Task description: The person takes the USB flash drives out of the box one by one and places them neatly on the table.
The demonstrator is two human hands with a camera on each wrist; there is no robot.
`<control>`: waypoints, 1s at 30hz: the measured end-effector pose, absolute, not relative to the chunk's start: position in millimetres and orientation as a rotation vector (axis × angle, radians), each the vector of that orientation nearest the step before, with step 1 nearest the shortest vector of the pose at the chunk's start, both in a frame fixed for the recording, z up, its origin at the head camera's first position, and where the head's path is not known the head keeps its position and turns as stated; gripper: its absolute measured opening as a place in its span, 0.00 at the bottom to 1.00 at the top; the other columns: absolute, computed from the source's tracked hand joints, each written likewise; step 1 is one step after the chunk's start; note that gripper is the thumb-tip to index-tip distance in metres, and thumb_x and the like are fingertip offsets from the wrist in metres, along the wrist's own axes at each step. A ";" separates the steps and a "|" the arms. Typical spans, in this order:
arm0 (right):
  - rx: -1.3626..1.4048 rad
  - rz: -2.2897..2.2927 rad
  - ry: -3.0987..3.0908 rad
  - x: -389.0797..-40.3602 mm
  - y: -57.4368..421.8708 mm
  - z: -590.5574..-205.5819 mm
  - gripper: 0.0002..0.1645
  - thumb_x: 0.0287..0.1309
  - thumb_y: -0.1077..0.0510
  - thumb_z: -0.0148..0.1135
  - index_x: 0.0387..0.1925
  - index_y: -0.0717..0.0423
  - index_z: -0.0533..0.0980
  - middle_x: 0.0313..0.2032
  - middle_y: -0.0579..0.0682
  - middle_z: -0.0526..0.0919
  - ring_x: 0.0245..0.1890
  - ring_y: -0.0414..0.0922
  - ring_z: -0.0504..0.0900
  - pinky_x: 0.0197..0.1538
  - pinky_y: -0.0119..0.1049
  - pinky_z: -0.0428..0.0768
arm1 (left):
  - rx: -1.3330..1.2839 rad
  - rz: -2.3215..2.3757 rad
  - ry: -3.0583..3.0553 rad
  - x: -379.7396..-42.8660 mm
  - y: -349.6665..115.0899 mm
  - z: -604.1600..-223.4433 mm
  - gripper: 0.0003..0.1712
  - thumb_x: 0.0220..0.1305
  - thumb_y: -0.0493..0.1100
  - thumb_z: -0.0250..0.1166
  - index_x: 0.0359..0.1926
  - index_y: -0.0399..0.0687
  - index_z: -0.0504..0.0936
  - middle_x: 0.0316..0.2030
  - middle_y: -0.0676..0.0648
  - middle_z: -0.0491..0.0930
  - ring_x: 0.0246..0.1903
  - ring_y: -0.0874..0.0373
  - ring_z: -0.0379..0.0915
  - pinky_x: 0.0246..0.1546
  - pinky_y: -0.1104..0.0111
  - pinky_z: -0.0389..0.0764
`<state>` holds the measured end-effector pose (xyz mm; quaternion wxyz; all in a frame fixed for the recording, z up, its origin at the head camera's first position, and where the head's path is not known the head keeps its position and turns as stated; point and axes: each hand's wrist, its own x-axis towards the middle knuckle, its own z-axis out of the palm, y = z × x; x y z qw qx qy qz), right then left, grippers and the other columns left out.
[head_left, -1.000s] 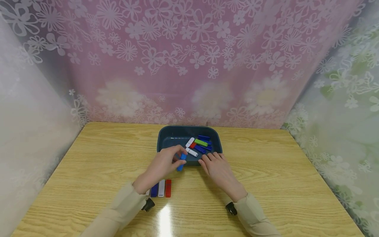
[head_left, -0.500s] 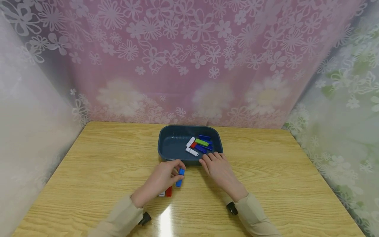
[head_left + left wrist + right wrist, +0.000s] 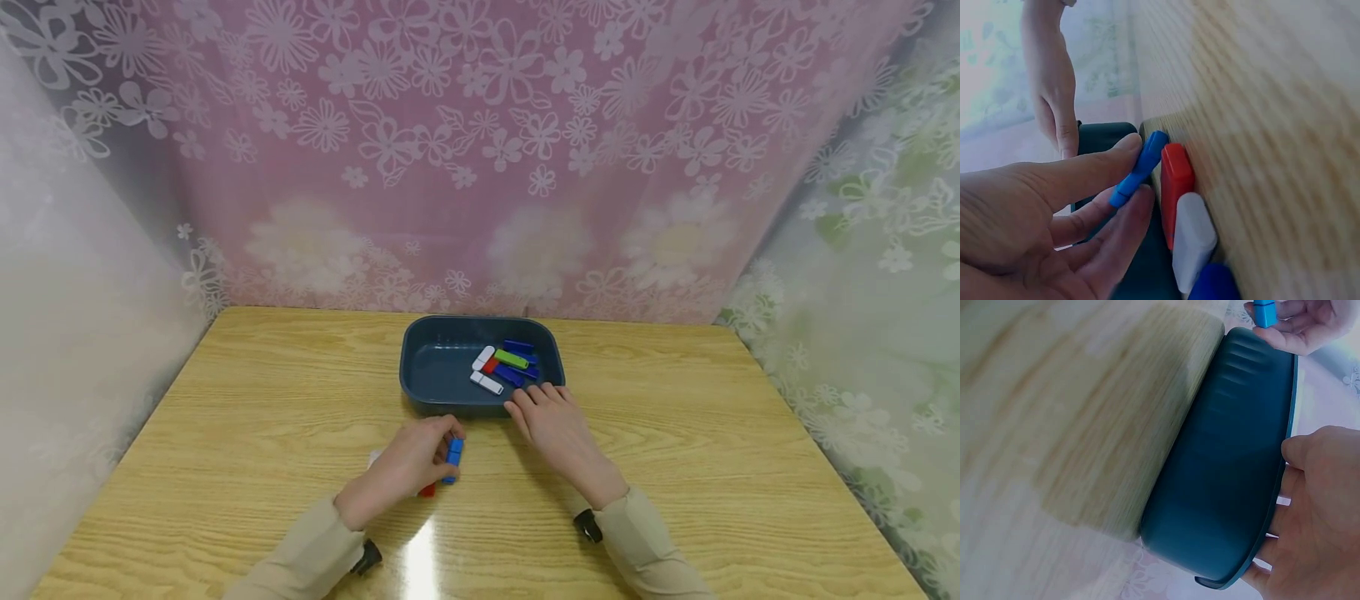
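Note:
My left hand (image 3: 408, 458) pinches a light blue USB stick (image 3: 453, 460) between thumb and fingers, just in front of the bin. In the left wrist view, this blue stick (image 3: 1141, 167) is tilted right beside a red stick (image 3: 1176, 175). A white stick (image 3: 1195, 234) and a dark blue stick (image 3: 1215, 284) continue that row, which the left hand mostly hides in the head view. My right hand (image 3: 557, 429) grips the near right rim of the dark teal plastic bin (image 3: 427, 408), its fingers hooked over the edge.
Inside the bin, toward its right side, lie several more USB sticks, among them a green stick (image 3: 512, 359), a white stick (image 3: 487, 383) and dark blue ones. The wooden table (image 3: 270, 392) meets a floral curtain (image 3: 480, 208) at the back.
My left hand has carried the blue stick from over the bin's front rim toward me, down to the right end of the row. My right hand has stayed on the rim.

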<state>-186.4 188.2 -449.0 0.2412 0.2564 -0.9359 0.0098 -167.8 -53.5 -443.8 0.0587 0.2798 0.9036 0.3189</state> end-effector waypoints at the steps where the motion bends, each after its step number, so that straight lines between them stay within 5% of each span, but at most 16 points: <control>1: 0.703 0.030 -2.559 -186.3 188.0 -448.7 0.14 0.72 0.49 0.59 0.40 0.56 0.79 0.34 0.51 0.84 0.37 0.52 0.80 0.47 0.46 0.77 | 0.854 0.930 2.768 -167.5 -53.6 -443.9 0.22 0.52 0.39 0.80 0.47 0.43 0.81 0.33 0.50 0.79 0.31 0.60 0.73 0.33 0.69 0.76; 14: 0.711 0.052 -2.550 -185.8 187.8 -449.3 0.13 0.71 0.50 0.59 0.39 0.56 0.79 0.33 0.51 0.84 0.36 0.52 0.80 0.47 0.47 0.76 | 0.923 0.731 2.892 -165.4 -56.9 -444.7 0.21 0.52 0.48 0.81 0.43 0.43 0.86 0.35 0.49 0.78 0.34 0.57 0.64 0.37 0.65 0.71; 30: 0.706 0.052 -2.568 -185.2 187.5 -446.8 0.13 0.72 0.50 0.58 0.39 0.56 0.78 0.33 0.51 0.83 0.36 0.52 0.79 0.47 0.46 0.77 | 0.906 0.752 2.922 -153.4 -62.3 -440.7 0.19 0.55 0.48 0.79 0.43 0.43 0.85 0.41 0.47 0.83 0.43 0.50 0.76 0.47 0.56 0.80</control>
